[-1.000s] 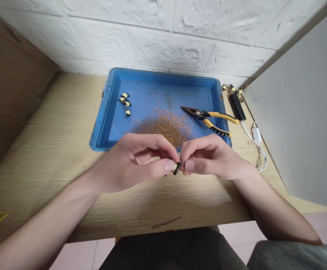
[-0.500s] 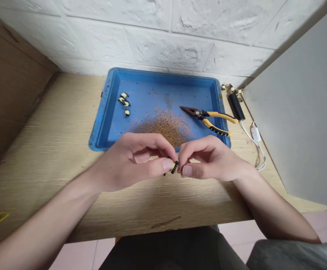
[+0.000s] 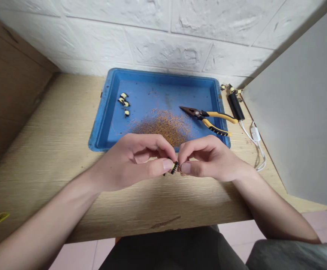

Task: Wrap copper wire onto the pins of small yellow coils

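Between the thumb and fingers of my left hand (image 3: 141,161) is a small black-and-yellow transformer coil (image 3: 174,167), its pin side turned to the right. My right hand (image 3: 208,159) pinches the thin copper wire ends (image 3: 179,169) that stick out of the coil. Both hands are over the table just in front of a blue tray (image 3: 97,123). Inside the tray lies a heap of wire clippings (image 3: 166,127), partly hidden behind my fingers. Long-nose pliers (image 3: 199,114) with yellow-and-black handles rest across the tray's right rim.
Several similar coils (image 3: 124,101) lie at the tray's left. Outside its right side are a black cylinder (image 3: 236,106) with a white cable (image 3: 260,150), and more coils (image 3: 232,89). A white textured wall (image 3: 166,45) stands behind; a grey panel (image 3: 300,112) bounds the right.
My right thumb and fingertips have shifted slightly at the wire ends, which now show less. My left hand and the coil stay practically where they were.
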{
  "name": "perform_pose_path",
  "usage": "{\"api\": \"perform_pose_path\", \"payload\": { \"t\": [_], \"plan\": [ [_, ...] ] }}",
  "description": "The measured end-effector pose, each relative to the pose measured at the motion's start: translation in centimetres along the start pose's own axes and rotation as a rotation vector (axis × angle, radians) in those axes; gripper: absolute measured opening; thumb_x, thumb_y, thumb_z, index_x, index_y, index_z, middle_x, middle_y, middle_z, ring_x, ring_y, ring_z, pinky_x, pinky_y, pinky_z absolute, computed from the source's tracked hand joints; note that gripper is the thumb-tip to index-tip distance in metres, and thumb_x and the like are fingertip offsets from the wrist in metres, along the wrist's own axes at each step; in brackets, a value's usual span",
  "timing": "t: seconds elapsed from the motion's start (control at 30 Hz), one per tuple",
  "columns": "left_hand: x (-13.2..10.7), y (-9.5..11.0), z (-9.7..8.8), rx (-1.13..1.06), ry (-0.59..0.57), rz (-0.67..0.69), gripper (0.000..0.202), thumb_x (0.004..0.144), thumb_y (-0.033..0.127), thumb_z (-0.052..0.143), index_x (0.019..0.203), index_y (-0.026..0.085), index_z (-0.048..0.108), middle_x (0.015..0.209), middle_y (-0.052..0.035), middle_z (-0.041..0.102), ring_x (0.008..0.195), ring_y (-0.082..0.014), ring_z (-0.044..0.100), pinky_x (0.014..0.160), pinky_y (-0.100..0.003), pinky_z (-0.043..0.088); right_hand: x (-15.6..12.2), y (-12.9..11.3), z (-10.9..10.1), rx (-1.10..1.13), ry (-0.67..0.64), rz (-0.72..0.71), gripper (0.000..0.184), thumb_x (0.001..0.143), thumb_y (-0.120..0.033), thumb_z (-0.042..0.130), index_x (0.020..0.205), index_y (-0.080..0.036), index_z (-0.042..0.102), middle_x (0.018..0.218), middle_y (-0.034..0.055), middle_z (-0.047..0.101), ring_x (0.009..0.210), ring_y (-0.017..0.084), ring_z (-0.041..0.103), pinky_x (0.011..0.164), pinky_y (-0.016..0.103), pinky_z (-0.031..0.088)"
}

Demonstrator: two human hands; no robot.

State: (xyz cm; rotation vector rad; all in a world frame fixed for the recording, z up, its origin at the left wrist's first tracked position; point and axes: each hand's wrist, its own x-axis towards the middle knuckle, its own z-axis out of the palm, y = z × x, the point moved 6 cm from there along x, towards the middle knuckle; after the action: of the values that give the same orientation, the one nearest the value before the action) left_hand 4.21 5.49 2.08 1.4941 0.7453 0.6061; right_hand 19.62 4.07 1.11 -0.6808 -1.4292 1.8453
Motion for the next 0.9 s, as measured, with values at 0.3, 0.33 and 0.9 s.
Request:
{"api": "perform_pose_path", "payload": {
  "t": [0.3, 0.33, 0.9],
  "plan": [
    [0.0, -0.2, 0.0, -0.026, -0.016, 0.008, 0.015, 0.084, 0.008, 0.071, 0.087, 0.022, 0.074, 0.078, 0.0037, 0.078, 0.067, -0.0085, 0.07, 0.06, -0.012, 0.051, -0.2, 0.6, 0.0, 0.081, -0.005, 0.056, 0.015, 0.08, -0.002, 0.08, 0.087, -0.015, 0.078, 0.075, -0.0002, 0.078, 0.068, 0.009, 0.069, 0.064, 0.019, 0.055],
    [0.0, -0.3, 0.0, -0.025, -0.018, 0.01, 0.015, 0.084, 0.008, 0.071, 0.087, 0.023, 0.075, 0.079, 0.0037, 0.078, 0.068, -0.0086, 0.07, 0.061, -0.012, 0.051, -0.2, 0.6, 0.0, 0.065, -0.012, 0.051, 0.016, 0.08, 0.0, 0.079, 0.087, -0.015, 0.078, 0.075, -0.0003, 0.077, 0.069, 0.009, 0.069, 0.065, 0.019, 0.054],
    [-0.3, -0.3, -0.1, -0.029, 0.013, 0.002, 0.013, 0.086, 0.01, 0.073, 0.088, 0.023, 0.075, 0.081, 0.0001, 0.08, 0.072, -0.0129, 0.075, 0.065, -0.017, 0.057, -0.6, -0.7, -0.6, -0.283, 0.158, -0.07, 0.006, 0.089, -0.017, 0.075, 0.083, -0.016, 0.073, 0.068, -0.0015, 0.067, 0.061, 0.009, 0.054, 0.054, 0.021, 0.042]
  ]
}}
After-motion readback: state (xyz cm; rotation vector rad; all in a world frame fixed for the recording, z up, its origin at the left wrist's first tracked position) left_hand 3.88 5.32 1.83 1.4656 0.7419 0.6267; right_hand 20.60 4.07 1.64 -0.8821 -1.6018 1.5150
